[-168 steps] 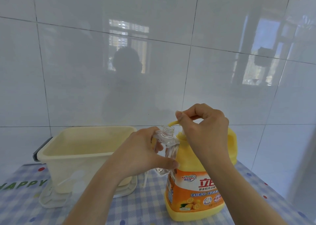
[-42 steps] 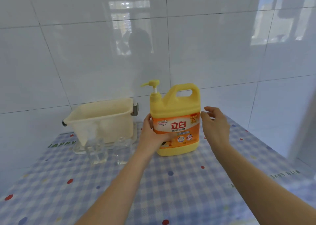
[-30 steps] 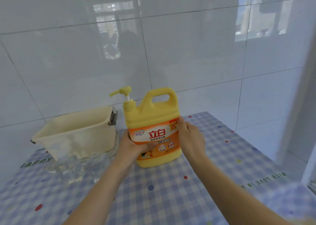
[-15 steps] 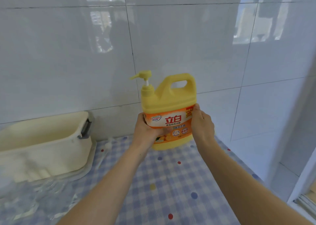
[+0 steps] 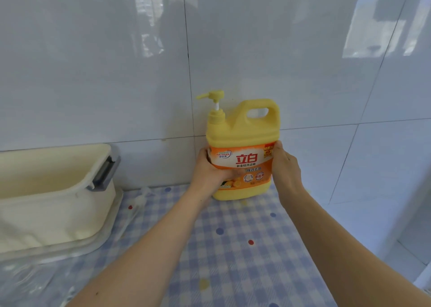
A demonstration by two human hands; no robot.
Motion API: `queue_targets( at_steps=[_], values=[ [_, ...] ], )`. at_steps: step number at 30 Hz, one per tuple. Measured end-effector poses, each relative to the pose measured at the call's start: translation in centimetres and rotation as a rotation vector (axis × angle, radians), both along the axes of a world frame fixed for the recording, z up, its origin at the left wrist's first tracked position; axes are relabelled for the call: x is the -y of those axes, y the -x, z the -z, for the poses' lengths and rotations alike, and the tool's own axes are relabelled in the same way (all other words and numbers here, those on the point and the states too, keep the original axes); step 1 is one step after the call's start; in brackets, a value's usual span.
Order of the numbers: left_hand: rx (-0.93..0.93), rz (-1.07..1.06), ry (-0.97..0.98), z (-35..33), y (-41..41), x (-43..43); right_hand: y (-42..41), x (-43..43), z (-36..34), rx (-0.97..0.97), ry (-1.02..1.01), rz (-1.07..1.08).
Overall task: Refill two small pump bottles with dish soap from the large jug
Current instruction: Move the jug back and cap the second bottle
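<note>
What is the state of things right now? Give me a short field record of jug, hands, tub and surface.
Jug: yellow plastic pump jug with orange label, upright, close to the white tiled wall
Left hand: left hand grips jug's left side, fingers across label
Right hand: right hand grips jug's right side
Tub: cream plastic tub, left of jug, apart from it
Surface: blue checked dotted tablecloth

Setting was a domestic kitchen or washing-up corner. Evidence recorded:
- a wall of large glossy white ceramic tiles (image 5: 93, 62) with dark grout lines, which mirrored a window
- a tabletop (image 5: 233, 248) covered in blue-and-white checked oilcloth with coloured dots
- a cream rectangular plastic tub (image 5: 46, 190) with a grey handle, which sat on a clear plastic tray (image 5: 106, 235)
- a yellow plastic dish-soap jug (image 5: 242, 129) with pump top and orange label, which stood near the tiles
</note>
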State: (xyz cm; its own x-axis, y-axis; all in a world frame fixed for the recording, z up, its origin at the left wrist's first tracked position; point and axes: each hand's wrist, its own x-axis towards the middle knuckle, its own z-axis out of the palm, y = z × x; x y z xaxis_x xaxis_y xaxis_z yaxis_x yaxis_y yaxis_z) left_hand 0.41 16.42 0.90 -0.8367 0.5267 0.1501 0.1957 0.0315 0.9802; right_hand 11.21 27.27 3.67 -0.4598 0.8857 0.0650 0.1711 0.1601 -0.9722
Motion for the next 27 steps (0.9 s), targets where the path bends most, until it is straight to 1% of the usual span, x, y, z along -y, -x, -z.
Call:
queue_targets(
  at_steps=[4,8,10,12,16,20,22,27],
  values=[
    [-0.022,0.011,0.046,-0.2,0.0,0.1,0.1,0.1,-0.2,0.006,0.029,-0.036],
    [-0.017,0.052,0.077,-1.1,-1.0,1.1,-0.4,0.9,-0.8,0.016,-0.021,-0.037],
    [0.013,0.03,0.089,-1.8,-1.6,2.3,-1.0,1.7,-1.0,0.028,-0.052,0.003],
    [-0.005,-0.01,0.127,-2.4,-2.0,3.6,-1.8,2.6,-1.2,0.046,-0.082,0.057],
    [-0.052,-0.038,0.126,-4.2,-2.6,7.0,-3.1,5.5,-2.0,0.006,-0.145,0.116],
    [-0.141,-0.074,0.07,-6.2,-3.5,10.5,-3.6,9.4,-2.8,0.016,-0.217,0.108],
    [-0.185,-0.081,0.015,-7.5,-3.8,12.3,-3.4,11.5,-3.1,0.03,-0.234,0.071],
    [-0.277,-0.079,-0.048,-9.8,-3.8,18.6,-2.3,17.2,-4.1,0.036,-0.262,-0.062]
  ],
)
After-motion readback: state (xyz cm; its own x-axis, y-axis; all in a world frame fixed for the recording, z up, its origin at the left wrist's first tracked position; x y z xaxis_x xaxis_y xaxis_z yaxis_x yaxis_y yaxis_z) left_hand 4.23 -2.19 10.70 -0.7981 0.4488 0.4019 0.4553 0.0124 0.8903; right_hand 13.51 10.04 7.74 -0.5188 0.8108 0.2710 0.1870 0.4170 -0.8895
